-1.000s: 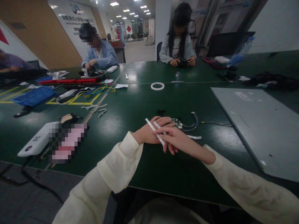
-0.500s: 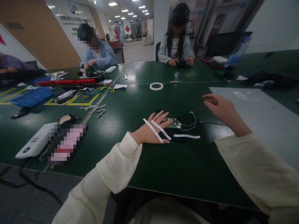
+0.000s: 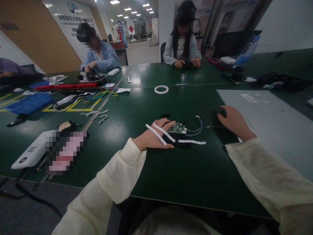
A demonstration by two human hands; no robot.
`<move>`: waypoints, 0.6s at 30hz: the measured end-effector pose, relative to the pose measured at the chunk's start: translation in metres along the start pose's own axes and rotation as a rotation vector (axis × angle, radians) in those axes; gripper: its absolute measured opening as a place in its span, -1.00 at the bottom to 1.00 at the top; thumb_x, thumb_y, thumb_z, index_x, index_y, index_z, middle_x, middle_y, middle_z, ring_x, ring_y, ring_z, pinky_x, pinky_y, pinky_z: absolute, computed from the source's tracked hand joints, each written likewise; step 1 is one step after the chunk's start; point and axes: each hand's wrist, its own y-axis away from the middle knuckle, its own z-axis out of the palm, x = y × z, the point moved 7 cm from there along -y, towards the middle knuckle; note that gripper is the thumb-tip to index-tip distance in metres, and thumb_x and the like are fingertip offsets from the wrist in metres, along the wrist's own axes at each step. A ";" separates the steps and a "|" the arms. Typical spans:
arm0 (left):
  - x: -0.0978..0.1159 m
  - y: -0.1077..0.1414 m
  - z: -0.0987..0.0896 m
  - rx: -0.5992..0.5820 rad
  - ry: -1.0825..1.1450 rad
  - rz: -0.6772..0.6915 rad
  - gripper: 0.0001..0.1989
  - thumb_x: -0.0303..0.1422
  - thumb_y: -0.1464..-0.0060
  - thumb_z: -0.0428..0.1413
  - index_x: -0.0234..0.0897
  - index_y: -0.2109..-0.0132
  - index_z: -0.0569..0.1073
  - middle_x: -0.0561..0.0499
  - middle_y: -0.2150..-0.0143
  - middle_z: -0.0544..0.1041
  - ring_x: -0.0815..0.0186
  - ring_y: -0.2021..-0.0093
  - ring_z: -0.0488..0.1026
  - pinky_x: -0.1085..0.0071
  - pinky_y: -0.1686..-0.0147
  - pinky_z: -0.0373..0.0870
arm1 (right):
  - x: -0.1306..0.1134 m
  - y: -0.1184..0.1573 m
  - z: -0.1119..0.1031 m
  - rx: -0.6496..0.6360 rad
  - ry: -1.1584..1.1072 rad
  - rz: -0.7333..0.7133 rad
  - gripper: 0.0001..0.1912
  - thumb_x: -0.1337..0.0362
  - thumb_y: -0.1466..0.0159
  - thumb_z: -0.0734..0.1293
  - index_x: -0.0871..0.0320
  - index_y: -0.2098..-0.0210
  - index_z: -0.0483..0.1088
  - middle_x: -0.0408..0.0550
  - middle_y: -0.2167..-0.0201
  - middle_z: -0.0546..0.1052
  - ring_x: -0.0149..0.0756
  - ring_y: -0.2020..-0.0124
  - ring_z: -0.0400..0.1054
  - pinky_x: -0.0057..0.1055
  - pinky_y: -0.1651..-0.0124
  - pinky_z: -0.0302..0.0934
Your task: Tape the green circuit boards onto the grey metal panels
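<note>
Circuit board (image 3: pixel 181 128): laid on bench (image 3: pixel 186 169); presumably light, fragile, best held by edges. Left hand (image 3: pixel 153 139): placed partly over board, fingers spread, back crossed by white strips (image 3: pixel 167 135). Right hand (image 3: pixel 233 122): dark rounded object (image 3: pixel 222 112) grasped.

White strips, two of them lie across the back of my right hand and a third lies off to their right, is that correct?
Wrong hand: the head view shows the two strips across the back of your left hand, not your right hand. The third strip does lie off to their right.
</note>
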 end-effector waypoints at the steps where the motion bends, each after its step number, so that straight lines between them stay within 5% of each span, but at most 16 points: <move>1: -0.001 0.000 -0.001 0.007 0.011 0.000 -0.05 0.06 0.08 0.16 -0.17 -0.34 -0.06 -0.18 -0.32 0.06 -0.01 -0.29 0.05 0.01 -0.22 0.06 | 0.000 0.000 0.000 -0.001 0.001 -0.002 -0.55 0.30 -0.21 0.16 0.30 -0.08 0.26 0.23 -0.04 0.32 -0.10 -0.09 0.17 -0.25 -0.14 0.00; 11: 0.004 0.001 -0.027 0.090 0.027 0.065 -0.10 0.00 0.08 0.19 -0.20 -0.31 0.02 -0.18 -0.28 0.13 -0.02 -0.27 0.09 0.02 -0.22 0.09 | -0.008 0.002 -0.008 0.000 -0.055 0.022 -0.52 0.34 -0.20 0.13 0.35 -0.09 0.30 0.23 -0.06 0.36 -0.08 -0.10 0.20 -0.26 -0.18 0.00; 18: 0.001 0.005 -0.037 0.079 0.026 0.068 -0.11 -0.02 0.07 0.19 -0.20 -0.31 0.01 -0.17 -0.29 0.13 -0.01 -0.27 0.10 0.02 -0.21 0.10 | -0.007 0.004 -0.016 -0.021 -0.206 0.142 -0.54 0.27 -0.18 0.16 0.17 -0.07 0.35 0.10 0.03 0.44 -0.09 0.02 0.30 -0.17 -0.08 0.11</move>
